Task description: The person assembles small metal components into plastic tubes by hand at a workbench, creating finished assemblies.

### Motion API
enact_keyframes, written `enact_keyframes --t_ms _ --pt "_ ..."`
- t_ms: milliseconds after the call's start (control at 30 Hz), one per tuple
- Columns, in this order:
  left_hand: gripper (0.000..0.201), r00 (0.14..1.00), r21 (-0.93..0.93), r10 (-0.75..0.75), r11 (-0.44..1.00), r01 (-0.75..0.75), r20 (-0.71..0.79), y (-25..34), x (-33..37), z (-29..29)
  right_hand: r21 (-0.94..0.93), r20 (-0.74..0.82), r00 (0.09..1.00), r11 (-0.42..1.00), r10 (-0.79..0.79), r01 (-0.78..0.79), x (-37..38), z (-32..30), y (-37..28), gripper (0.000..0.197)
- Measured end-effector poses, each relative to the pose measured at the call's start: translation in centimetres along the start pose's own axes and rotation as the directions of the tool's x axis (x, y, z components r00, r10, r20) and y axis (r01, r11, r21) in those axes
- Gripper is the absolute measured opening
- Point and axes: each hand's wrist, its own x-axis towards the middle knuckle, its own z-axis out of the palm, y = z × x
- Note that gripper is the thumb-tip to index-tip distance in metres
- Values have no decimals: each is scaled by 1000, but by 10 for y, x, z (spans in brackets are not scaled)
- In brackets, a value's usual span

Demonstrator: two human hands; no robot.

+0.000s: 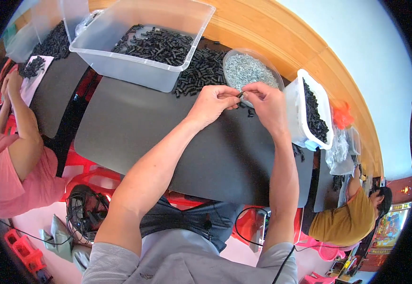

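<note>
Fingertips of my left hand (214, 102) and right hand (266, 102) pinch one tiny black part (239, 94), which I think is light, hard and easy to drop.

The small dark piece (239, 94) pinched between the left hand (213, 103) and the right hand (266, 105), just above the frame's centre, is mostly covered by fingertips and too small to identify. The round clear dish of silvery screws (248, 68) behind the hands has its near rim hidden by them, and the single screws blur into one glittering mass. At the upper left, the clear bins (50, 19) are cut off by the dark fisheye rim, as are a person in pink (7, 180) at the left edge and a person in a mustard shirt (343, 222) at lower right.
</note>
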Motion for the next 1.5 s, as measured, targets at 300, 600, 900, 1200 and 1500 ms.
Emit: enact_keyframes --t_ms 300,600,900,1200,1500 --pt "24 1000 31 16 999 -16 6 -5 2 -3 -99 4 997 992 -82 82 2 2 -2 12" --pt "24 1000 24 -7 1000 7 -21 -4 0 -1 -175 -32 977 964 -210 201 -2 7 -3 9" --pt "20 996 29 42 999 -40 -77 -7 -3 0 -252 9 978 946 -210 206 -2 13 -17 8" --pt "22 993 -11 83 996 -84 -78 -7 -3 2 24 -54 998 999 -22 23 -1 12 -3 13" --pt "29 985 -108 121 985 -134 -121 -2 -1 6 242 132 984 959 120 -149 8 -9 8 18"
